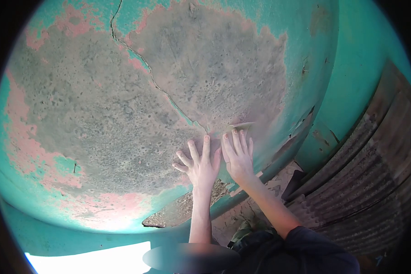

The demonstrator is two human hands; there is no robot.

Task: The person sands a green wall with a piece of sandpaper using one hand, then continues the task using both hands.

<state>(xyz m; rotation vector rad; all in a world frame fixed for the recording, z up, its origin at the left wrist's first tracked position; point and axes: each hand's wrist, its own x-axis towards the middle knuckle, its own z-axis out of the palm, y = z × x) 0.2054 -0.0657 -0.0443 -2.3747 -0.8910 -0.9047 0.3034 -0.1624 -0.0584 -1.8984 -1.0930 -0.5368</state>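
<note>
My left hand [200, 164] lies flat with its fingers spread on the worn grey patch of the wall [123, 105], just below the end of a long crack [157, 84]. Beside it on the right, my right hand [236, 153] rests with its fingers stretched out over a thin, pale sheet [242, 124]. The upper edge of this sheet curls up past the fingertips; the rest is mostly hidden under the hand. Pale dust covers both hands. The thumbs are close together.
Green and pink paint [27, 150] surrounds the grey patch. A nail [75, 168] sticks out at the lower left. Rough broken plaster [180, 210] shows at the wall's lower edge. Corrugated sheets [360, 182] lean at the right. A blurred oval object [189, 258] is at the bottom.
</note>
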